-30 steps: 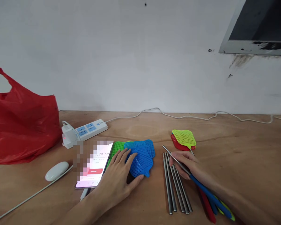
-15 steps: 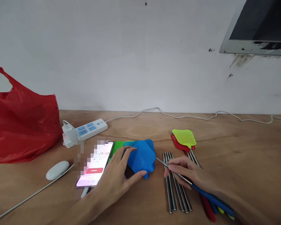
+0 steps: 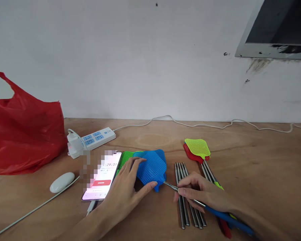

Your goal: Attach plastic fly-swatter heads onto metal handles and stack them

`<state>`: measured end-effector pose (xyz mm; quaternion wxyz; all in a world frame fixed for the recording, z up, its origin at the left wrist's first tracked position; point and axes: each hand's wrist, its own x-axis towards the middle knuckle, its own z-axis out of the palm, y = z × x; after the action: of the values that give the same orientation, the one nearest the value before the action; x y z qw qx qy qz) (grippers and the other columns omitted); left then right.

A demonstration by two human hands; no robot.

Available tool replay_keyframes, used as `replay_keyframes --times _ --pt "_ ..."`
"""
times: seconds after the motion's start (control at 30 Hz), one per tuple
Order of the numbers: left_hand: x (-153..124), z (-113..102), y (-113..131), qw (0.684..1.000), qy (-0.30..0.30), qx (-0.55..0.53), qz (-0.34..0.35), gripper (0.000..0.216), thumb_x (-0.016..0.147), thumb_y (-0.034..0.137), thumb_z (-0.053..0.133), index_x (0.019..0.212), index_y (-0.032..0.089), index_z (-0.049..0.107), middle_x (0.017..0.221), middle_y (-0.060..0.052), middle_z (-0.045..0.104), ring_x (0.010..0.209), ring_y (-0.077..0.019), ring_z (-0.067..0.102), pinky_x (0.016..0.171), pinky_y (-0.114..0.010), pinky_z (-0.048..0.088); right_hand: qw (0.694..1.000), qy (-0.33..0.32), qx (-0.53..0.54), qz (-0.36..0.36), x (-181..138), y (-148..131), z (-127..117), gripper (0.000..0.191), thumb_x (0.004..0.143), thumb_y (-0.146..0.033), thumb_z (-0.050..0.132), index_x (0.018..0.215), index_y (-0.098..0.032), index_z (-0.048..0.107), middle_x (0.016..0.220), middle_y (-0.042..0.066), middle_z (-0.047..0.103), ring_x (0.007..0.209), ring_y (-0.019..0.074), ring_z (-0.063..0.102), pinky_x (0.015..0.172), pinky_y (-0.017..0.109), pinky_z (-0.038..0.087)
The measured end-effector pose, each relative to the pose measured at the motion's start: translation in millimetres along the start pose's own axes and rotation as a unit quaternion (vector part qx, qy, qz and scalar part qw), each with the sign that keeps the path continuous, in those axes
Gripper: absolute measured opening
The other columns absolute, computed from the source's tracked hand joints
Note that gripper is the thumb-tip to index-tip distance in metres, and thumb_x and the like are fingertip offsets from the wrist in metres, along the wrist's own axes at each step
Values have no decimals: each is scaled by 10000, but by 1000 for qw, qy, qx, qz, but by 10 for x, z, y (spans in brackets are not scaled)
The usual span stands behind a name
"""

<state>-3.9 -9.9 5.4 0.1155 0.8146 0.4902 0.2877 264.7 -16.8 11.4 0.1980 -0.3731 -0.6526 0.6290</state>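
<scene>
My left hand [image 3: 126, 182] steadies a blue fly swatter head [image 3: 153, 167], fingers over its mesh and thumb at its neck. It lies on top of other blue and green swatter heads [image 3: 127, 157]. Between the thumb and fingers of my right hand [image 3: 198, 192] is a telescopic metal rod with a blue grip [image 3: 219, 214]. The rod's thin tip meets the neck of the blue head; whether it is inside I cannot tell. Beneath my right hand lie several loose metal rods [image 3: 184, 211].
Right of the rods lie fly swatters with yellow-green [image 3: 197, 147] and red [image 3: 189, 154] heads. At left are a lit phone [image 3: 104, 180], a white oval device [image 3: 62, 182], a power strip [image 3: 99, 138] and a red plastic bag [image 3: 27, 134]. A white cable [image 3: 190, 125] runs along the wall.
My right hand has brought the rod's tip left and down, from just beside the blue head to its neck. My left hand has stayed in place.
</scene>
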Motion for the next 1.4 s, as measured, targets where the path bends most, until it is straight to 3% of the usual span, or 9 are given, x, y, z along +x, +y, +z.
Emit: replay_keyframes --times 0.4,0.57,0.73,0.87,0.97,1.13,1.4 --pt "-9 -7 -38 1000 3 -15 3 567 911 581 604 1342 257 429 1356 -124 509 1205 -354 536 951 -541 493 999 36 -9 -1 2 6 14 444 912 -565 579 889 -156 752 393 -93 394 362 76 345 429 224 242" --pt "7 -60 13 996 46 -79 -21 390 1006 471 466 1336 263 457 1333 -101 549 1211 -311 546 993 -505 464 997 76 -23 -17 31 40 -32 458 904 -572 576 870 -148 748 396 -87 405 352 72 327 429 234 214" --pt "43 -27 -18 966 101 -221 -91 431 957 457 523 1342 261 516 1341 -67 588 1272 -277 527 1038 -433 454 995 86 -37 -20 49 27 -63 473 896 -576 580 865 -135 748 413 -87 398 360 70 338 435 232 224" --pt "88 -43 -4 924 56 -340 -164 577 878 507 609 1365 205 534 1099 -57 691 916 -255 678 775 -373 576 996 72 -35 -25 47 10 -42 474 900 -569 581 881 -132 761 410 -81 412 357 70 350 436 229 246" --pt "100 -60 35 908 42 -375 -181 664 844 511 667 1391 174 503 1001 -44 673 699 -199 655 629 -336 575 996 74 -28 -32 52 38 -27 467 899 -567 590 885 -137 773 408 -77 420 349 67 349 419 225 237" --pt "69 -16 57 891 23 -417 -180 699 845 491 698 1415 159 467 992 -41 648 660 -173 647 637 -329 575 994 90 -26 -46 67 108 -17 470 896 -570 598 917 -147 801 412 -65 442 340 63 355 405 224 225" --pt "26 16 61 898 28 -404 -173 702 872 499 670 1447 165 445 977 -41 661 695 -189 659 665 -343 580 992 104 -49 -46 69 103 26 474 910 -571 582 947 -159 814 378 -73 419 334 57 338 434 232 251"
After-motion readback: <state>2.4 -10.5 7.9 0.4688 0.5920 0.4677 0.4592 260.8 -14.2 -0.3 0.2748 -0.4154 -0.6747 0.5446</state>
